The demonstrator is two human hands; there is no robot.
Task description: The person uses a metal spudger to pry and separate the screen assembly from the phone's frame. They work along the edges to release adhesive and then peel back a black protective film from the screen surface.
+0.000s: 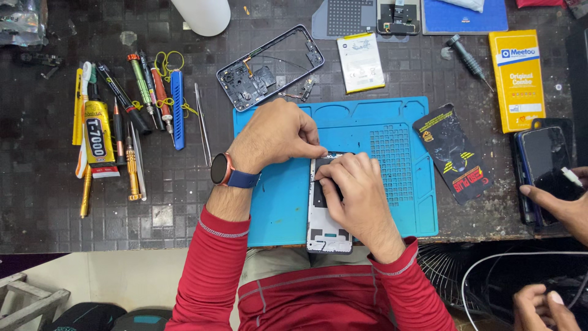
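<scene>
- Head view: a white phone frame (327,211) lies flat on a blue work mat (367,171) on the dark table (49,202). Its bottom end sticks out past the near edge of the mat.
- The left hand (275,135) wears a watch with a blue strap (228,171). Its fingers are pressed together, and the tips touch the top of the frame.
- The right hand (355,190) lies over the middle of the frame. Its fingers are curled and seem to pinch something small there, but it is too small to tell what.
- The step looks like fitting or lifting a tiny part inside the frame. The next move would need a soft, steady touch, with the left hand keeping the frame from sliding.
- Left of the mat lie screwdrivers (138,92), tweezers (202,122) and a yellow glue tube (98,138).
- Behind the mat lie a dark phone shell (269,67) and a flat white battery (360,61).
- At the right edge another person's hand (560,205) touches a black phone (542,153).
</scene>
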